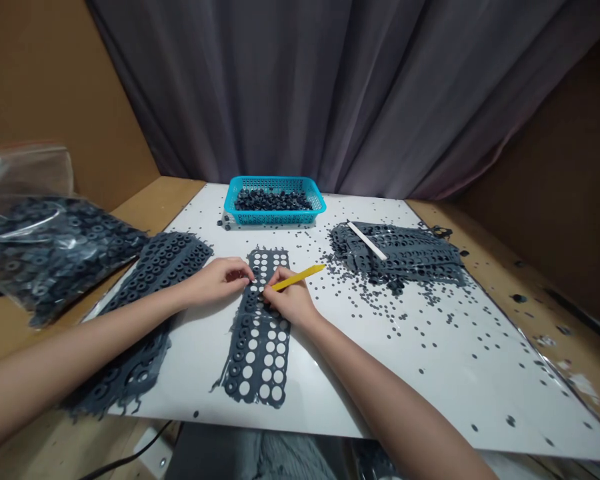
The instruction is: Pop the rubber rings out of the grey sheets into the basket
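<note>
Centre of frame: a perforated grey rubber sheet (pixel 257 353) lies lengthwise on a white worktop (pixel 430 380). Most of its round openings show the white surface through them, while dark rubber rings (pixel 235 369) remain seated along its left edge; the far end is partly hidden by the hands.

The left hand (pixel 215 281) is open, its fingers (pixel 245 270) resting on the sheet without clamping it. The right hand (pixel 290 298) is closed around a yellow stick (pixel 300 277), its tip meeting the sheet just beside the left fingertips, so that the two hands are almost together.

Lower left and under the left forearm, a second grey sheet (pixel 165 261) shows rows of rings in place. Upper right, a heap of punched sheets (pixel 405 253) carries a white strip (pixel 367 241), and small dark discs (pixel 375 308) are scattered nearby. Top centre, a teal plastic basket (pixel 275 217) holds loose dark rubber pieces (pixel 273 200). Far left, a clear plastic bag (pixel 45 250) is packed with similar rings.
</note>
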A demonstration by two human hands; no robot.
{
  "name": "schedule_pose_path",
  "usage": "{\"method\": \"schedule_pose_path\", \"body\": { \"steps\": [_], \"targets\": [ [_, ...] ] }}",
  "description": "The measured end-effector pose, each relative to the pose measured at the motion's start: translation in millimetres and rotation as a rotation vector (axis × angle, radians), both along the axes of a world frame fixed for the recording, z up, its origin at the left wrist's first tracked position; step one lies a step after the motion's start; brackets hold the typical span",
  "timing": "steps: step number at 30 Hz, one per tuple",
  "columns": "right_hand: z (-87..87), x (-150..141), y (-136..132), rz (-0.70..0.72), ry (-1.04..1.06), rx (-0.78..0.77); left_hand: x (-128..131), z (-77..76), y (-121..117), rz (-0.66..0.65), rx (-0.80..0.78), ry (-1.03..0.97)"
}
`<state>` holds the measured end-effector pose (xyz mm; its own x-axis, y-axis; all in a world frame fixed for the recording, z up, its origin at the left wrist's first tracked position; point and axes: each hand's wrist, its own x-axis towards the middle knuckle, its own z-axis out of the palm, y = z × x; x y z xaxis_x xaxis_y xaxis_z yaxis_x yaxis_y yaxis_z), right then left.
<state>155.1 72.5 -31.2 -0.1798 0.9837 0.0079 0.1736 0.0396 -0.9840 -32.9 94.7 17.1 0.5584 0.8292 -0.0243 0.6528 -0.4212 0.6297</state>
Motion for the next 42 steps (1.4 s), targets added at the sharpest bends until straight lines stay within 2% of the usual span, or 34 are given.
{"method": "schedule_pose_path", "body": {
  "steps": [4, 10, 16, 20, 24, 28, 32, 34, 38, 42],
  "targets": [
    [-2.0, -0.4, 1.3, 0.010, -0.033, 0.038, 6.6, -3.4, 2.0, -0.069, 0.019, 0.034],
    [-0.3, -0.6, 0.2, 0.032, -0.081, 0.110, 8.7, -0.6, 2.6, -0.163, -0.015, 0.110],
    [4.2, -2.0, -1.0, 0.015, -0.157, 0.166, 14.2, 1.9, -2.8, -0.264, 0.135, 0.252],
    [2.3, -0.9, -0.9, 0.038, -0.142, 0.142, 22.5, -0.1, -8.9, -0.244, 0.175, 0.365],
    [-1.2, -0.4, -0.9, 0.027, -0.137, 0.146, 27.5, -8.6, -13.2, -0.175, 0.186, 0.431],
    [-0.9, -0.8, -0.8, 0.021, -0.135, 0.146, 18.2, -12.7, -11.4, -0.075, 0.126, 0.260],
    [0.4, -0.3, -0.5, 0.005, -0.124, 0.117, -3.1, -4.2, -7.4, 0.164, 0.071, 0.102],
    [1.0, 1.2, -1.0, 0.015, -0.099, 0.096, -11.2, 0.3, -8.5, 0.220, -0.051, -0.007],
    [2.9, 5.5, -4.7, 0.056, -0.004, 0.050, -9.1, 0.3, -16.8, 0.199, -0.353, -0.287],
    [2.6, 6.4, -8.8, 0.056, -0.016, 0.037, 4.8, -5.0, -19.5, 0.361, -0.590, -0.441]
  ]
}}
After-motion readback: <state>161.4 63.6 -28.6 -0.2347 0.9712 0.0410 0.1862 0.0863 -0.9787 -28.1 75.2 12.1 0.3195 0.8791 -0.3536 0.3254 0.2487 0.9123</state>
